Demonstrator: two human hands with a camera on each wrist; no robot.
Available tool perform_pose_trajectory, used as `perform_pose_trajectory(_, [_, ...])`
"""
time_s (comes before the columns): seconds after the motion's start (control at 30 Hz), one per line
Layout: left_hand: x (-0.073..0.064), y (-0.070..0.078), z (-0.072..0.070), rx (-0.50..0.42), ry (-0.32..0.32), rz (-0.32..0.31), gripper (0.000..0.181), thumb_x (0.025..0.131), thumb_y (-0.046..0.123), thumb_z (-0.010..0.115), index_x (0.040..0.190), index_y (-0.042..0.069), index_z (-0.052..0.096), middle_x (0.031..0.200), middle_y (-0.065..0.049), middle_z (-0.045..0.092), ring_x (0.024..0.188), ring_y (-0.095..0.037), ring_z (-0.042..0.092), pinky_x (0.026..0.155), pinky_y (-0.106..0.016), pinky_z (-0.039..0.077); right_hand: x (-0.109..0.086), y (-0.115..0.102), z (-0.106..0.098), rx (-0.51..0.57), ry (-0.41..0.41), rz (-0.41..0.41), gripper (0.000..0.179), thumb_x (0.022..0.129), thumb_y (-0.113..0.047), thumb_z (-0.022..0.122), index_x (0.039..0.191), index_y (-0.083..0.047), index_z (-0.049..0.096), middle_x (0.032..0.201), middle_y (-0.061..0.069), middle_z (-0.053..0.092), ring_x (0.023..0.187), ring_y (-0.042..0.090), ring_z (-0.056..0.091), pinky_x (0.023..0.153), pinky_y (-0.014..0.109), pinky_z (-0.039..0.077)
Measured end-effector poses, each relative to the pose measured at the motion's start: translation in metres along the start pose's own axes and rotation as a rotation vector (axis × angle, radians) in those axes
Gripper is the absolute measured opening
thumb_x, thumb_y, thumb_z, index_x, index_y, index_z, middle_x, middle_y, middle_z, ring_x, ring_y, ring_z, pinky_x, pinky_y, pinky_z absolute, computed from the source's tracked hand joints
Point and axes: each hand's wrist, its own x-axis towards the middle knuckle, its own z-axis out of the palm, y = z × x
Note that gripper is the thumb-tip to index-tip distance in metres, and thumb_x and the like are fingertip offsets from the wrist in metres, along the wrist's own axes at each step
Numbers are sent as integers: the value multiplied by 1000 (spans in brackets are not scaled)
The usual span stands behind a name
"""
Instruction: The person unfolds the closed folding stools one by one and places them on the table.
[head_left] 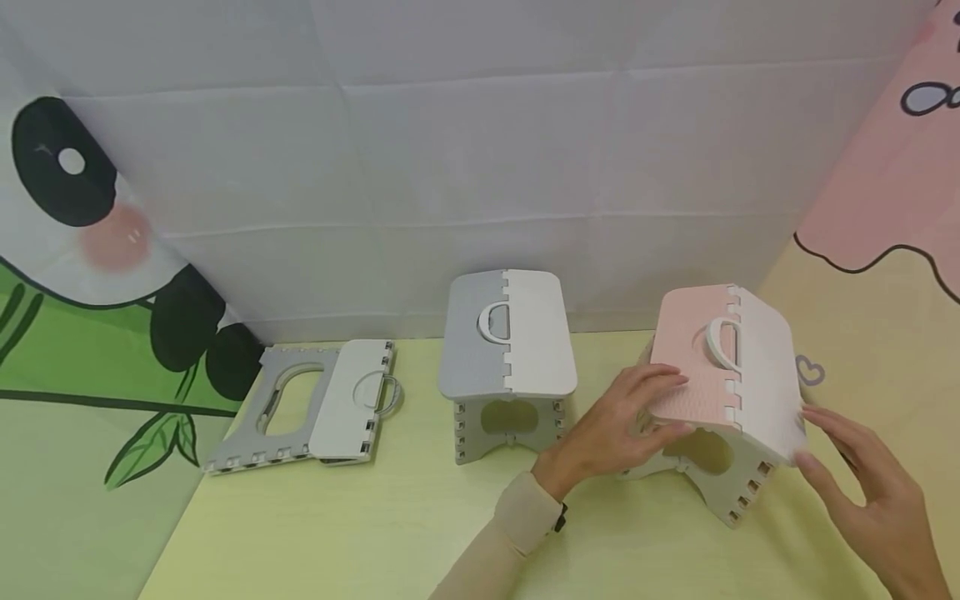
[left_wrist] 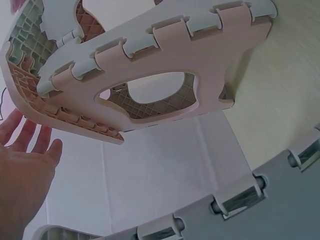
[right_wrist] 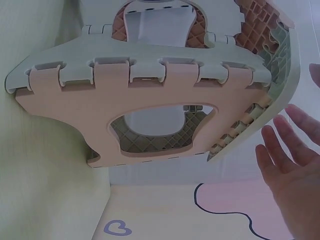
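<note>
A pink and white folding step stool (head_left: pixel 693 358) stands unfolded at the right, turned at an angle, its carry handle (head_left: pixel 723 343) raised on top. My left hand (head_left: pixel 618 421) lies along the pink side of its seat, fingers fairly straight. At the white side, my right hand (head_left: pixel 862 492) has its fingertips at the seat's edge, with the thumb apart from the fingers. Both wrist views show the stool's hinged pink side panel (left_wrist: pixel 215 75) from below, with the left hand (left_wrist: pixel 27 170) and the right hand (right_wrist: pixel 292 155) beside the seat rim.
A grey and white folding stool (head_left: pixel 540 333) stands unfolded in the middle. Farther left, another grey and white stool (head_left: pixel 345 404) lies folded flat on the pale yellow table (head_left: pixel 322 533). A white cloth (head_left: pixel 465 158) hangs behind, between printed cartoon panels.
</note>
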Motion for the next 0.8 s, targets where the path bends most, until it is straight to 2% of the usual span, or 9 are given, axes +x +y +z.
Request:
perform_pose_trajectory(0.17, [3,3,0,6,-4,13,54,97,24,74,145,7,54,151,-5,46,143,-11,38,116,-16,29,3,4,4,83,14,-152,55,82,27,67,135,19,53,144,29,51,142,23,46,116,23,35])
perform_pose_trajectory(0.4, [5,4,4,22,16,69,51,96,22,75,141,5,58,148,-8,50,141,-12,41,117,-17,29,3,3,7,77,-2,-148,56,81,24,71,134,16,55,147,26,51,143,20,45,116,19,34])
perform_pose_trajectory(0.6, [6,3,6,43,25,106,48,96,22,76,138,5,62,145,-8,53,142,-12,40,118,-19,27,3,5,9,99,-29,-189,59,78,22,75,134,17,55,146,31,50,146,29,41,114,20,37])
perform_pose_trajectory(0.8, [5,0,6,62,41,141,41,98,17,72,136,4,64,141,-8,57,138,-13,46,117,-18,30,3,5,15,135,-28,-265,48,87,8,77,129,20,57,142,32,53,146,36,39,116,24,36])
